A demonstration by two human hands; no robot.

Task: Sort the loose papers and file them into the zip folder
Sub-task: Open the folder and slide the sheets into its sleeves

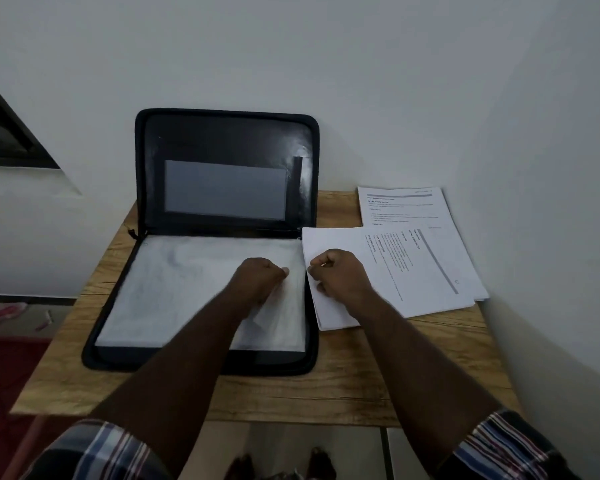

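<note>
- Left hand (257,277) rests curled, fingers drawn together, on the white sheet in the zip folder (201,355); it may be pinching that sheet's right edge, but I cannot tell for sure.
- Right hand (338,278), also curled, grips the left edge of the nearer loose stack (395,271), I judge to lift or draw it toward the folder.
- That stack lies just beside the folder's right edge, printed lines running sideways, so it probably needs turning before filing.
- Under it, farther back, a second stack (400,206) sits squarer to me, partly covered.
- I see the folder's lid (226,140) leaning upright against the wall, which keeps the lower half open flat on the wooden table (326,393).
</note>
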